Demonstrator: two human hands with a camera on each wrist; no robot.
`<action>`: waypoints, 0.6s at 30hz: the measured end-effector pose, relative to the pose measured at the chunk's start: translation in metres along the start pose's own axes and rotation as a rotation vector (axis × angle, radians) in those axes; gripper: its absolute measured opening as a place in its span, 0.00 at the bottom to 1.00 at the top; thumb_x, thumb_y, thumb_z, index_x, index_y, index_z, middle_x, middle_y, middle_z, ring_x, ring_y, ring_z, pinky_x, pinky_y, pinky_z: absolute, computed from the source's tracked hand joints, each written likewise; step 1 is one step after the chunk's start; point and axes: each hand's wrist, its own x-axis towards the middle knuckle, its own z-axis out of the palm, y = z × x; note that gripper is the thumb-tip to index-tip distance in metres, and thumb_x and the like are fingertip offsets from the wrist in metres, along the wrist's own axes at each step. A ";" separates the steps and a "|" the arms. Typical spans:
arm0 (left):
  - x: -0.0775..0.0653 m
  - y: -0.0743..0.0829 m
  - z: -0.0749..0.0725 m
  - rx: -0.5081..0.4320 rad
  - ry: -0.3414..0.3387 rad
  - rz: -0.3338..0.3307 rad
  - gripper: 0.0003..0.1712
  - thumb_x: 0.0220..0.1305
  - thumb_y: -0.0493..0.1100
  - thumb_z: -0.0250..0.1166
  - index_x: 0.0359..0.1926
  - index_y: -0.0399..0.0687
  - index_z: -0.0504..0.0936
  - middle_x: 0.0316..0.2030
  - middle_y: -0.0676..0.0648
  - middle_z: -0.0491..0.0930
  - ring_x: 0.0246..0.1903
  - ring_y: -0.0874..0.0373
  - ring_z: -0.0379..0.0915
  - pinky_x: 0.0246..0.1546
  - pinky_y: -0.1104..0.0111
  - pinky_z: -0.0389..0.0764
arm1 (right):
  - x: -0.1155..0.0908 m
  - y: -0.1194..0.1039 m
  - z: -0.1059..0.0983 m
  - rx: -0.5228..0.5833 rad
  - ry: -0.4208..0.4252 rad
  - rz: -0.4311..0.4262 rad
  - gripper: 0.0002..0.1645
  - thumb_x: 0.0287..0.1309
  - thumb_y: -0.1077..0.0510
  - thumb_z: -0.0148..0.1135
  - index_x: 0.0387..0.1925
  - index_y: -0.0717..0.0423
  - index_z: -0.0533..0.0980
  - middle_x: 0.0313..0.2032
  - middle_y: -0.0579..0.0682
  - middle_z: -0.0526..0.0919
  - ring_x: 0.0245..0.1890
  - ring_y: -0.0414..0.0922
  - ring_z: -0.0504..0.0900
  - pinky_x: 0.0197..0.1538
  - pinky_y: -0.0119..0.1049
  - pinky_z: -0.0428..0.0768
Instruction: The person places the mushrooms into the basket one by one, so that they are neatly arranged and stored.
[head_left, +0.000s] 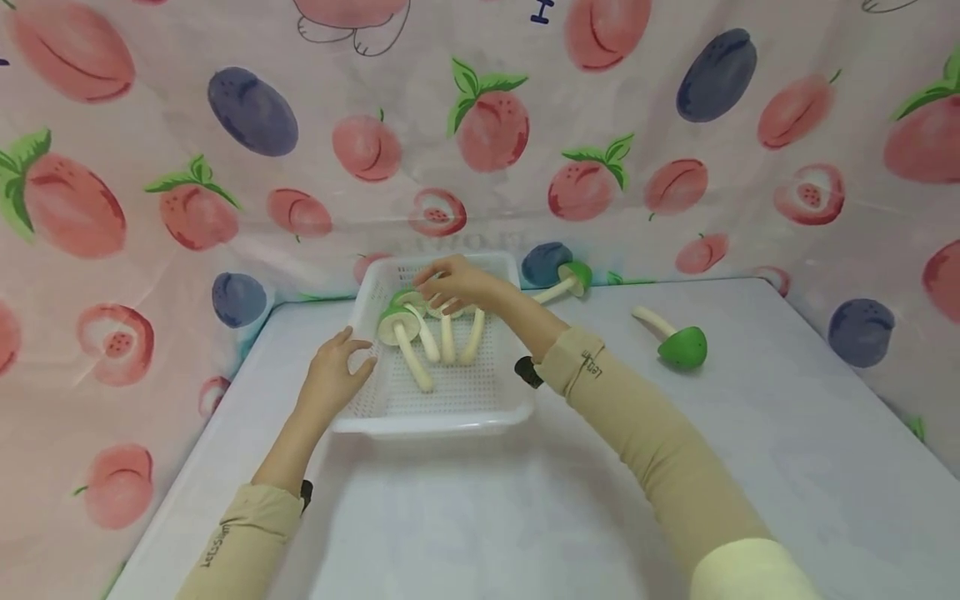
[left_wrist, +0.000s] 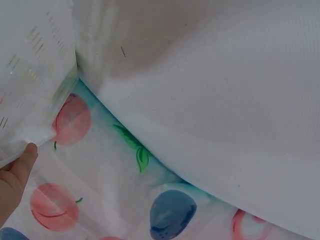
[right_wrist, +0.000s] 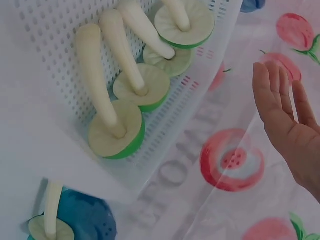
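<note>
A white perforated plastic basket [head_left: 442,421] stands on the table, with several toy mushrooms [right_wrist: 116,130] lying in it, green caps and pale stems. My left hand [head_left: 333,375] is at the basket's left rim, thumb and forefinger spread apart; in the left wrist view a fingertip [left_wrist: 31,150] meets the rim. Over the basket's far part, my right hand [head_left: 461,283] hovers with nothing in it and partly covers the mushrooms in the head view. Its fingers look straight in the right wrist view.
One toy mushroom [head_left: 576,275] lies just beyond the basket's right side, by the fruit-print cloth [head_left: 480,200] at the back. Another toy mushroom [head_left: 681,346] rests farther right on the white table [head_left: 712,467]. The cloth also rises along both table sides.
</note>
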 end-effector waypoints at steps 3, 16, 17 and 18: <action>0.000 0.000 0.000 -0.007 0.002 0.002 0.21 0.63 0.43 0.59 0.53 0.34 0.77 0.65 0.26 0.59 0.64 0.28 0.55 0.62 0.38 0.59 | -0.007 0.003 -0.007 0.031 0.042 -0.005 0.23 0.66 0.58 0.52 0.60 0.59 0.68 0.59 0.61 0.72 0.56 0.56 0.75 0.58 0.46 0.76; -0.003 -0.001 0.002 -0.010 0.007 0.009 0.21 0.63 0.43 0.60 0.52 0.34 0.78 0.65 0.27 0.60 0.64 0.29 0.55 0.62 0.38 0.60 | -0.034 0.017 -0.028 0.142 0.153 -0.036 0.21 0.67 0.59 0.50 0.58 0.63 0.68 0.56 0.65 0.73 0.57 0.59 0.74 0.59 0.48 0.76; -0.002 -0.001 0.001 -0.009 0.008 0.009 0.21 0.63 0.43 0.60 0.52 0.34 0.78 0.65 0.27 0.60 0.64 0.29 0.55 0.62 0.38 0.60 | -0.036 0.019 -0.030 0.149 0.159 -0.045 0.21 0.67 0.59 0.50 0.58 0.63 0.68 0.56 0.65 0.73 0.57 0.59 0.74 0.59 0.48 0.75; -0.002 -0.001 0.001 -0.008 0.008 0.010 0.21 0.63 0.43 0.60 0.52 0.34 0.78 0.65 0.27 0.60 0.64 0.29 0.55 0.62 0.38 0.60 | -0.038 0.020 -0.031 0.156 0.167 -0.050 0.21 0.67 0.59 0.50 0.59 0.64 0.68 0.56 0.65 0.73 0.57 0.59 0.75 0.59 0.48 0.76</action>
